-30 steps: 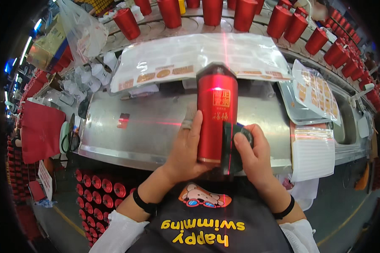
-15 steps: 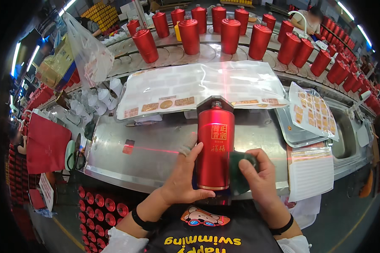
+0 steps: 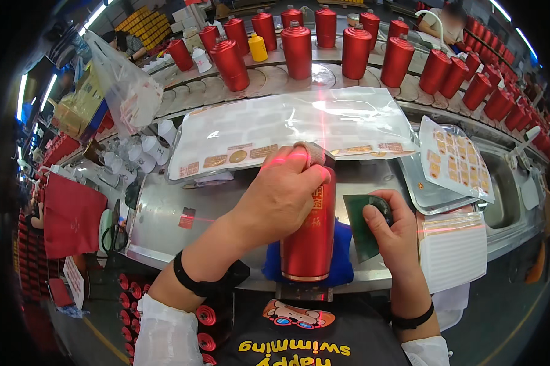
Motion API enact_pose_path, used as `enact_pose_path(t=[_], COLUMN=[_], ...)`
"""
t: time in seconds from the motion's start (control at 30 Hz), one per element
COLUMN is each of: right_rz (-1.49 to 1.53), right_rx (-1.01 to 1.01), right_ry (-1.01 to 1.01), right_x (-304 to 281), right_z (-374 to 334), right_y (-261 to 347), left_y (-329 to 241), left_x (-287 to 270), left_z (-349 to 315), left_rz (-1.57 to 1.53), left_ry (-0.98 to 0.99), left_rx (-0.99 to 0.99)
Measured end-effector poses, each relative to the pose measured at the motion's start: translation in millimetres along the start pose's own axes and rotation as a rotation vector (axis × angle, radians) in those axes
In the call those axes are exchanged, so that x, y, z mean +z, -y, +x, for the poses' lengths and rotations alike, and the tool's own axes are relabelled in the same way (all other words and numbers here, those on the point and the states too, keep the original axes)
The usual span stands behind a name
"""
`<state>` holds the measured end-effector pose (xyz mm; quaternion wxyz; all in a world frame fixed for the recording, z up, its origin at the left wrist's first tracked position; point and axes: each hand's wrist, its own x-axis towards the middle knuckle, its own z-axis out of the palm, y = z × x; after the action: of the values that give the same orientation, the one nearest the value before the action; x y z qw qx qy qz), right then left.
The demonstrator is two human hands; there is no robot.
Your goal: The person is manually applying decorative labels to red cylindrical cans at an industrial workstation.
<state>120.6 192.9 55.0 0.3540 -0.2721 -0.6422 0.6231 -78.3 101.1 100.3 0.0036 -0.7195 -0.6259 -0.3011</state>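
I see the bottle point(image 3: 306, 244) lying over the blue cloth point(image 3: 343, 247), base on the near side; should the cloth slip, I think it could roll. The right hand point(image 3: 400, 230) pinches the green card point(image 3: 359, 235), apart from the bottle; a careless corner might scratch the red. The left hand point(image 3: 282, 198) grasps the bottle's far end; a loose grip could let it twist. Just beyond, the sheet point(image 3: 226, 135) might get snagged.
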Motion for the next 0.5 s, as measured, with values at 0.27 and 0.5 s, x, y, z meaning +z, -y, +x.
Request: enact_pose_path(t=[0.27, 0.5], right_rz=[-0.072, -0.277], right_rx=[0.005, -0.117], right_ry=[0.033, 0.137], right_x=[-5.1, -3.9], right_z=[10.9, 32.1], right_y=[6.9, 12.6], left_y=[-3.0, 5.2], left_x=[2.5, 1.0], left_z=[6.8, 4.8], left_rz=[0.217, 0.005], left_ry=[0.060, -0.028], left_rx=[0.049, 0.015])
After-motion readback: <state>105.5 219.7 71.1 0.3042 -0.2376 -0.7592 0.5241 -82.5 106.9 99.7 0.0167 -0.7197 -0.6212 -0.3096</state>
